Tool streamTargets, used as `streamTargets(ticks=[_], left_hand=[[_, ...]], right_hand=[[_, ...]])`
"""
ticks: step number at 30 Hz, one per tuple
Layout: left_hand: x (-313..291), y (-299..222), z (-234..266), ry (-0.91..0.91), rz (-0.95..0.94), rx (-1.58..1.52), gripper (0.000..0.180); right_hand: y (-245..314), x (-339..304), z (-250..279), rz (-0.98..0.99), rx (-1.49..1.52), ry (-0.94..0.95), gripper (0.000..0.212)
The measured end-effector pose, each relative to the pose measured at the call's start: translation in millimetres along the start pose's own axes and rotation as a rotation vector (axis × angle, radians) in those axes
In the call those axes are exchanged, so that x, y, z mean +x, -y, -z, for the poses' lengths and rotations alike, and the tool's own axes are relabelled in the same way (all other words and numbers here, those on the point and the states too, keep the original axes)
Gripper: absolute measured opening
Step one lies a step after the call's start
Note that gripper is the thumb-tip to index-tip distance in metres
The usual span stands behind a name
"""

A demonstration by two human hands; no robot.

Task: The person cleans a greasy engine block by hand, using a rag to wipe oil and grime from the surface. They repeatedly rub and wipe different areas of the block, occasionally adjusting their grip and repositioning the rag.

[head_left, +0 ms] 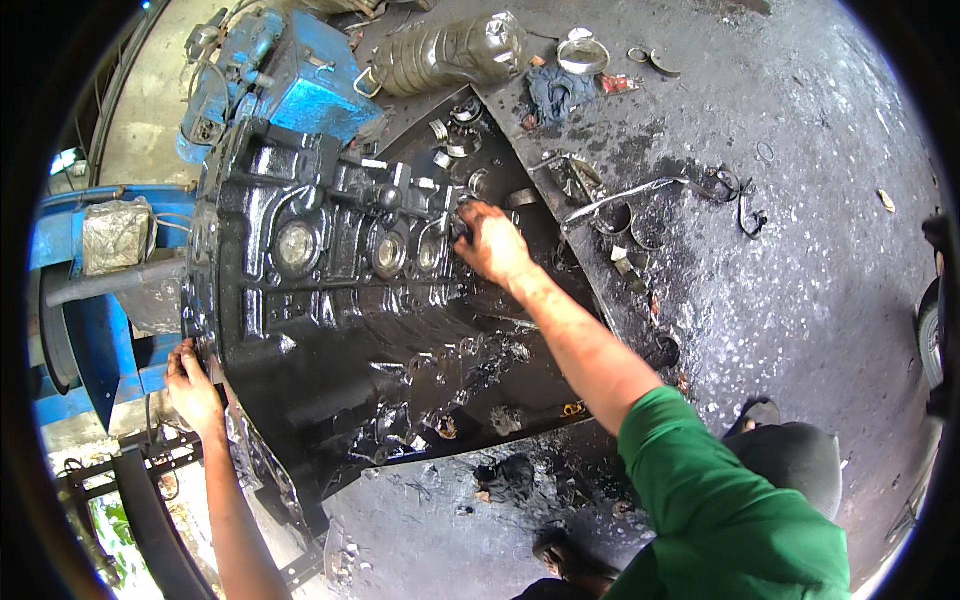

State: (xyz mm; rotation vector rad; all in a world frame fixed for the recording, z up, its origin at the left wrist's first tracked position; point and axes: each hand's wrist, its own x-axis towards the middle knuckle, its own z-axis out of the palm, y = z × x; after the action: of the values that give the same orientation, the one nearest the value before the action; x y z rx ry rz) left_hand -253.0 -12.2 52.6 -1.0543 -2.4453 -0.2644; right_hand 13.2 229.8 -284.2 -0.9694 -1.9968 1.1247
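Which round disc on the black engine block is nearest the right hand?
The rightmost disc, which also looks smallest; the middle disc and the larger-looking left disc sit farther from the right hand.

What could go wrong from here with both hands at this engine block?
The engine block glistens as if oily, so the left hand at its left edge or the right hand at its right end could slip. Curved metal pieces in the dark tray, near the right hand, might get knocked. The floor looks stained and possibly slick, so footing could suffer.
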Motion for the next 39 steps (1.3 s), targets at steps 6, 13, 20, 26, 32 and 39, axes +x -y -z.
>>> streamTargets(ticks=[6,13,20,26,32,39], left_hand=[[-1,0,2,0.022,-0.026,0.041,0.036],[-2,-4,1,-0.005,-0.013,0.055,0.034],[-2,-7,2,-0.024,-0.005,0.093,0.034],[-5,-12,2,-0.044,-0.016,0.056,0.033],[-5,-14,1,-0.054,0.002,0.049,0.033],[-7,-16,2,-0.088,0.019,0.095,0.03]], right_hand=[[17,24,22,0.034,-0.53,0.321,0.026],[37,31,50,-0.162,-0.558,0.484,0.028],[55,-5,59,-0.063,0.357,-0.391,0.035],[81,22,20,0.051,0.278,-0.335,0.037],[71,22,51,0.118,-0.088,0.017,0.04],[95,18,67,-0.076,-0.181,0.21,0.046]])
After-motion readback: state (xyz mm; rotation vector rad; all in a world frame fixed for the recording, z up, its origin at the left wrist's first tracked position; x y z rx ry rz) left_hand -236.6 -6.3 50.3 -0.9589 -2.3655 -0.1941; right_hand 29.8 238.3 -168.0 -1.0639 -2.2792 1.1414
